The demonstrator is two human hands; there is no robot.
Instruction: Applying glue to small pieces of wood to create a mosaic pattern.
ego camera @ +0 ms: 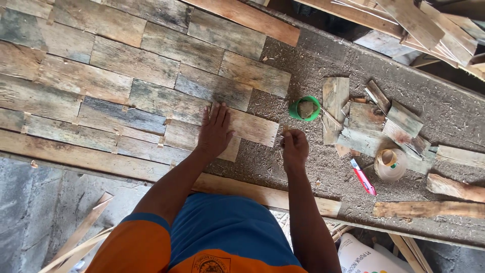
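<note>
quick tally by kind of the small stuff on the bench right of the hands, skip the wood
green cup: 1
red utility knife: 1
tape roll: 1
total: 3

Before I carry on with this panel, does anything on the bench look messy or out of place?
Yes. Sawdust covers the bench right of the plank panel. Wood offcuts lie in a crooked heap beside the green cup, with a red utility knife loose nearby. The left hand lies flat on the panel.
</note>
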